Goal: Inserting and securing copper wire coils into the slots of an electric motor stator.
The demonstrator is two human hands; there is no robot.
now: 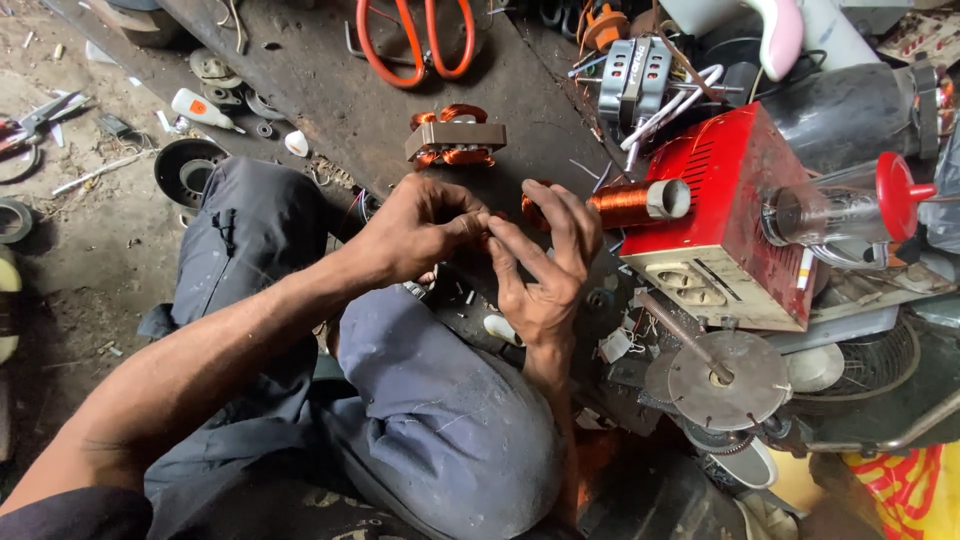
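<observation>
Head view — left hand [415,228] fingertips pinched together on something too small and hidden to name, touching the right hand [545,262], whose fingers are spread, palm up, just beside a copper wire spool [625,203]. The spool lies on its side against the red box [715,215] at right. Farther off on the dark bench [330,100]: a wound copper coil [455,136], orange-handled scissors [412,40]. Near — grey-trousered knee [440,420].
</observation>
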